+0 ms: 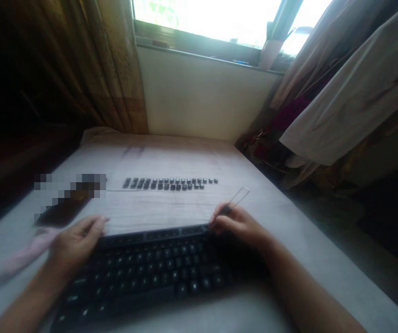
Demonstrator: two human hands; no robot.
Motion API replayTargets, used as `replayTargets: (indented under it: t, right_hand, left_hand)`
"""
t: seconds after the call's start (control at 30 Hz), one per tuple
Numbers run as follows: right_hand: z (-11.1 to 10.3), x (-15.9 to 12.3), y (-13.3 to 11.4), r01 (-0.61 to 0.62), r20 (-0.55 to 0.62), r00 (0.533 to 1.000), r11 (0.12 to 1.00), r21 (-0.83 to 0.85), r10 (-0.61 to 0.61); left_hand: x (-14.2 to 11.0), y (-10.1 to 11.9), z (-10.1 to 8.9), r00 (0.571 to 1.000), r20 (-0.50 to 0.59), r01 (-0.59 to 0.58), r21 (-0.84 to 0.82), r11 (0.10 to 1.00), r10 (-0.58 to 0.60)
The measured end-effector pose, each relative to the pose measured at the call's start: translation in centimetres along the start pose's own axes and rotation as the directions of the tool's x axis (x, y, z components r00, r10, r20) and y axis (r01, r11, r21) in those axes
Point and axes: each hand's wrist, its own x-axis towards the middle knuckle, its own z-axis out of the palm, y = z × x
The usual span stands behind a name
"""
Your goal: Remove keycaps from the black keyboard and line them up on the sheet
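Note:
A black keyboard point(150, 273) lies in front of me on a pale cloth-covered surface point(185, 203). My left hand point(76, 243) rests on its upper left corner, fingers curled loosely over the edge. My right hand point(240, 226) is at the keyboard's upper right edge, pinching a thin wire keycap puller point(235, 200) whose loop points up and to the right. Beyond the keyboard, several loose black keycaps point(169, 183) are laid out in two neat rows on the cloth.
A dark flat object like a phone point(63, 210) lies at the left, with a pink cloth point(28, 254) next to my left wrist. Curtains hang left and right, a bright window point(213, 18) sits above the wall, and clothes pile at the right.

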Motion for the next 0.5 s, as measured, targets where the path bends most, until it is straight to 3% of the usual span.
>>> replayTargets:
  t: [0.13, 0.23, 0.33, 0.43, 0.5]
  right_hand:
    - [0.5, 0.1, -0.1, -0.006, 0.014, 1.0, 1.0, -0.001, 0.006]
    - [1.1, -0.3, -1.0, 0.06, 0.012, 0.998, 0.989, -0.134, -0.058]
    - [1.7, -0.7, -2.0, 0.141, 0.001, 0.989, 0.942, -0.305, -0.148]
    - [2.5, -1.0, -2.8, 0.213, 0.004, 0.974, 0.901, -0.377, -0.228]
    - [3.1, -1.2, -3.3, 0.268, 0.024, 0.959, 0.88, -0.393, -0.281]
  left_hand:
    - [-0.5, 0.8, 0.1, 0.999, -0.042, 0.009, -0.034, 0.999, -0.011]
    - [-0.9, 1.2, 0.2, 0.995, -0.103, -0.016, -0.02, 1.0, 0.014]
    - [-1.1, 1.5, -0.2, 0.986, -0.151, -0.051, 0.115, 0.992, 0.068]
    - [-1.9, 3.1, -0.6, 0.948, -0.136, -0.264, 0.169, 0.95, 0.288]
    - [-3.1, 5.1, -0.4, 0.879, -0.109, -0.457, 0.082, 0.886, 0.464]
